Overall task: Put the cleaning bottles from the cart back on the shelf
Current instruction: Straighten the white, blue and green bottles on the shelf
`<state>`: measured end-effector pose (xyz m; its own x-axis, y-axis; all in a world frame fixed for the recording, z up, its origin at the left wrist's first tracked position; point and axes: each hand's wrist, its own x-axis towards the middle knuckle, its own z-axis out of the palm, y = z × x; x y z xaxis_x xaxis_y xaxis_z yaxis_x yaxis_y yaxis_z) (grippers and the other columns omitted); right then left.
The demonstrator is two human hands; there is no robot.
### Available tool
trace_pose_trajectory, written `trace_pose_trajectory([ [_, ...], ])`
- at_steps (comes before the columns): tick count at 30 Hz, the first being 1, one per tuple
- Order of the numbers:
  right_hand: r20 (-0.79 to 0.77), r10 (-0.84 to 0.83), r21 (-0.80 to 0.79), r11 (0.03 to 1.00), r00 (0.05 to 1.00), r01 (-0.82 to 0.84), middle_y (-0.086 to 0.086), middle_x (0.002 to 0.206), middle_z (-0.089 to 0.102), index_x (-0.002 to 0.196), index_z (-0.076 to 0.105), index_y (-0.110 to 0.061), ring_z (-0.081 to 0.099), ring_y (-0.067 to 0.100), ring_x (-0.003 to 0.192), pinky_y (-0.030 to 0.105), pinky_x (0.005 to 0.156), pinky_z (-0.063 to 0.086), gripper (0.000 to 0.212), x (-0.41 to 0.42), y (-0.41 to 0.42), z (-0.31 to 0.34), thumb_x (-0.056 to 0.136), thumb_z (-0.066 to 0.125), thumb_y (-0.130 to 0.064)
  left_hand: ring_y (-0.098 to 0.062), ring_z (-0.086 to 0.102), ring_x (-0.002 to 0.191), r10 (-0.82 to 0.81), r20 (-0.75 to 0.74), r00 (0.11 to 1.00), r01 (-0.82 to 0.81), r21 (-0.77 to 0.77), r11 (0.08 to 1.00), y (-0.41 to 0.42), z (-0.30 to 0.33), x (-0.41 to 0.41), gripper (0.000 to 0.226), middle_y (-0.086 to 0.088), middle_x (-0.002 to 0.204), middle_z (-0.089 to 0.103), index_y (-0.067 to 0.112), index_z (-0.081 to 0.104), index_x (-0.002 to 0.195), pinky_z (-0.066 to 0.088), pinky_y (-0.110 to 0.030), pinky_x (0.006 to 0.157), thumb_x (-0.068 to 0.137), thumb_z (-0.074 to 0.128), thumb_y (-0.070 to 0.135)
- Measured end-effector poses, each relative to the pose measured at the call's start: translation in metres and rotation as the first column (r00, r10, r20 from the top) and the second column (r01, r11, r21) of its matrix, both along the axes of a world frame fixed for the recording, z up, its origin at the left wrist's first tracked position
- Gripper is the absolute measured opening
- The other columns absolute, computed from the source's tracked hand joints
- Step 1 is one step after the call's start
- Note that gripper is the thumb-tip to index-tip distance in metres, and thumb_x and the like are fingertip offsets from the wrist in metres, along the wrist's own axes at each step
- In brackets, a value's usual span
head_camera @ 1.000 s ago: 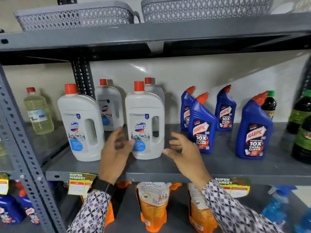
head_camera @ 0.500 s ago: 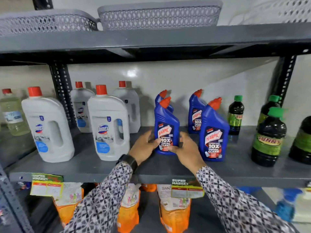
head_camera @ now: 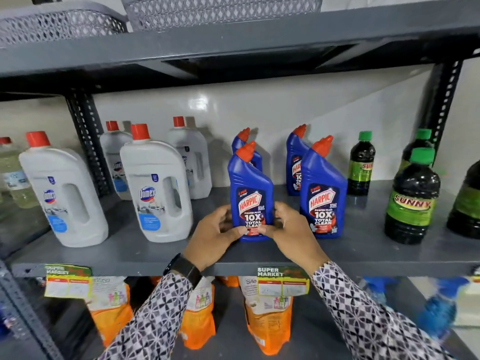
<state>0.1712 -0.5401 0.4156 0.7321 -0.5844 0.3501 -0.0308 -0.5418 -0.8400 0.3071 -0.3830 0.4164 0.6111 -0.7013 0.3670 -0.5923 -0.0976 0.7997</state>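
Note:
A blue Harpic bottle with a red cap stands upright near the front of the grey shelf. My left hand grips its lower left side and my right hand grips its lower right side. A second Harpic bottle stands just to the right, and two more stand behind them. White Domex bottles with red caps fill the left part of the shelf. The cart is out of view.
Dark Sunny bottles with green caps stand at the right. Grey mesh baskets sit on the shelf above. Orange refill pouches and blue spray bottles are on the shelf below. A perforated upright stands behind the Domex bottles.
My hands left the white Domex bottle and moved right to the front Harpic bottle, which they now hold on both sides. The view shifted right and closer.

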Motion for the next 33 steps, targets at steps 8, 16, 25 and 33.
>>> trace_pose_trajectory([
  [8,-0.03,-0.068,-0.059,0.996,0.997,0.066,0.003,0.132,0.076,0.139,0.06,-0.014,0.073,0.018,0.118,0.041,0.101,0.062,0.055,0.003,0.005,0.001,0.09,0.084,-0.023,0.02,0.068,0.101,0.015,0.039,0.999,-0.015,-0.006,1.0,-0.004,-0.003,-0.002,0.048,0.034,0.103,0.073,0.042,0.059,0.13,0.049,0.002,0.08,0.091,0.077,0.019],
  [16,-0.027,-0.025,-0.152,0.988,0.999,0.02,-0.007,0.152,0.061,0.163,0.036,-0.031,0.057,0.009,0.139,0.038,0.117,0.05,0.078,-0.056,0.012,-0.017,0.097,0.076,-0.023,0.013,0.069,0.094,0.308,0.017,0.951,-0.289,-0.298,0.91,0.014,-0.003,-0.025,0.047,0.016,0.112,0.075,0.037,0.062,0.135,0.053,-0.007,0.082,0.094,0.073,0.016],
  [25,0.471,-0.421,-0.098,0.848,0.775,0.521,-0.001,0.096,0.076,0.111,0.072,-0.018,0.071,0.002,0.09,0.004,0.076,0.05,0.031,-0.201,-0.092,-0.017,0.089,0.081,0.0,0.001,0.075,0.083,0.156,0.157,0.975,-0.1,-0.316,0.944,-0.075,-0.01,-0.184,0.021,0.023,0.097,0.078,0.046,0.075,0.107,0.053,-0.007,0.074,0.088,0.066,0.044],
  [33,0.065,-0.333,-0.131,0.932,0.941,0.339,-0.006,0.119,0.067,0.137,0.059,-0.018,0.068,0.02,0.112,0.044,0.096,0.058,0.074,-0.209,-0.169,-0.009,0.075,0.095,-0.035,0.012,0.061,0.107,-0.197,-0.09,0.976,0.197,-0.012,0.98,-0.212,0.022,-0.206,0.063,0.002,0.145,0.057,0.014,0.032,0.161,0.046,0.004,0.082,0.104,0.06,0.012],
])
